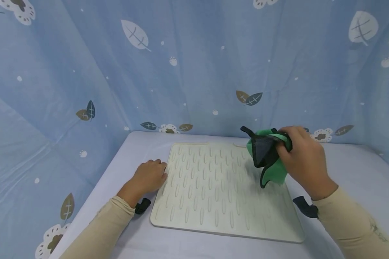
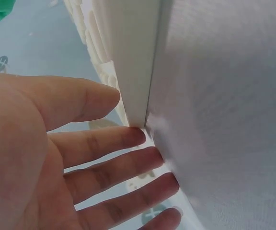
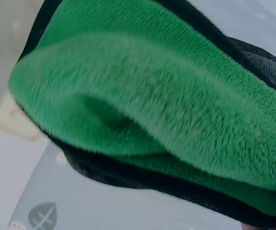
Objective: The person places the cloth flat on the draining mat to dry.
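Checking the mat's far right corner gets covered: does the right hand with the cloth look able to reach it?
Probably yes. The right hand holds the green cloth just above the mat near that corner, and nothing lies between them.

Both arms reach forward in cream sleeves, a dark strap at each wrist. The left hand (image 1: 149, 176) lies low and flat, palm down, fingers (image 2: 114, 143) straight and slightly spread. The right hand (image 1: 303, 160) is raised higher, knuckles up, its fingers curled in a tight grip.
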Demonstrator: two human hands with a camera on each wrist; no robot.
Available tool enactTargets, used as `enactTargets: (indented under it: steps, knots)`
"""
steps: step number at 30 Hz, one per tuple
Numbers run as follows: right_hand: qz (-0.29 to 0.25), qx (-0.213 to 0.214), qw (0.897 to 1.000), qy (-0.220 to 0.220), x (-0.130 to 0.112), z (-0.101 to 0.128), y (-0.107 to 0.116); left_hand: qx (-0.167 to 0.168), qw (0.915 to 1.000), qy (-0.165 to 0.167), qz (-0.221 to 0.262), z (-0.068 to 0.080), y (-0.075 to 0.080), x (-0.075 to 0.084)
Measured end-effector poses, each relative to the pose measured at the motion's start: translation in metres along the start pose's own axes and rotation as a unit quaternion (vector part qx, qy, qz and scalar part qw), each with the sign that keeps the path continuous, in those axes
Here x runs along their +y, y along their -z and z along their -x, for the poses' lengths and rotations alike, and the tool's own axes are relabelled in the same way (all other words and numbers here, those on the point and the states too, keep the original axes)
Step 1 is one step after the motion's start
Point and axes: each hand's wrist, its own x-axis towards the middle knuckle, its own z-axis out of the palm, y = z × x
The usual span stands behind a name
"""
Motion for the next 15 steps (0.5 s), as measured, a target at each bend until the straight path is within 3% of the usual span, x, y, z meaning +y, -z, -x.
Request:
enactTargets:
  steps: [6, 15]
  knots:
    - [-0.028, 0.004, 0.999, 0.027, -0.014, 0.001, -0.010, 0.004, 1.0000, -0.006, 0.000, 0.001, 0.001, 0.000]
    - [-0.111, -0.013, 0.994, 0.003, -0.036, -0.001, -0.024, 0.016, 0.9998, -0.010, -0.005, 0.001, 0.000, -0.001]
